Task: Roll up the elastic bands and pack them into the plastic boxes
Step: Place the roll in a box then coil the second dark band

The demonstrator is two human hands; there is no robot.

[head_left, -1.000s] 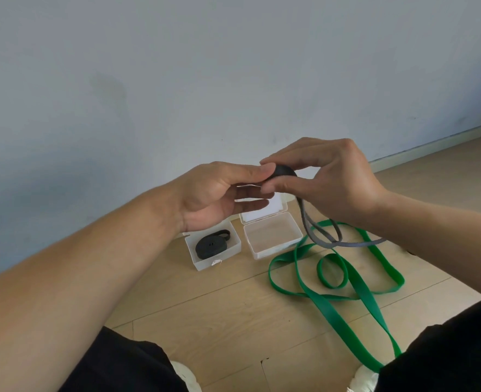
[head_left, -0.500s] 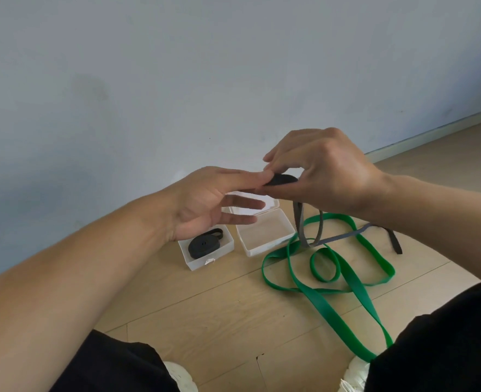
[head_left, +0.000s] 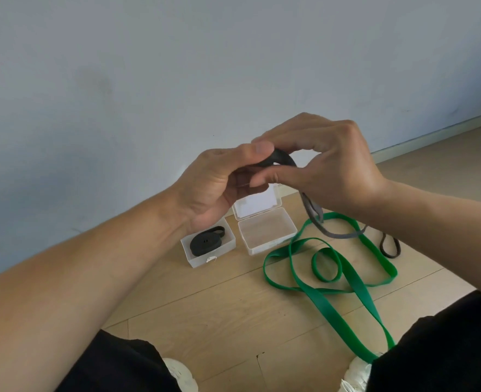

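The grey band (head_left: 312, 213) looks light, soft and springy, a flat strip that will uncoil the moment its coil is let go, so the sensible hold is across the flat faces of the roll (head_left: 278, 158) with the tail fed in under light tension; both hands hold that roll in the air above the far end of the floor (head_left: 219, 306), the left hand (head_left: 219, 182) pinching it from the left with the thumb on top and the fingers curled beneath, the right hand (head_left: 327, 162) pinching it from the right with thumb and fingers bent round it; the loose tail hangs down from under the right hand and trails to the right, across the green band (head_left: 332, 292), which lies sprawled and unrolled on the floor; beneath the hands stand two plastic boxes, the left box (head_left: 196, 260) already holding a rolled black band (head_left: 205, 244), the right box (head_left: 267, 236) open with nothing in it that I can see; compared with a second ago, the left hand's fingers, then stretched nearly straight toward the roll, have curled in round it, the roll looks a little thicker, and more of the tail's far loop shows on the floor at the right.
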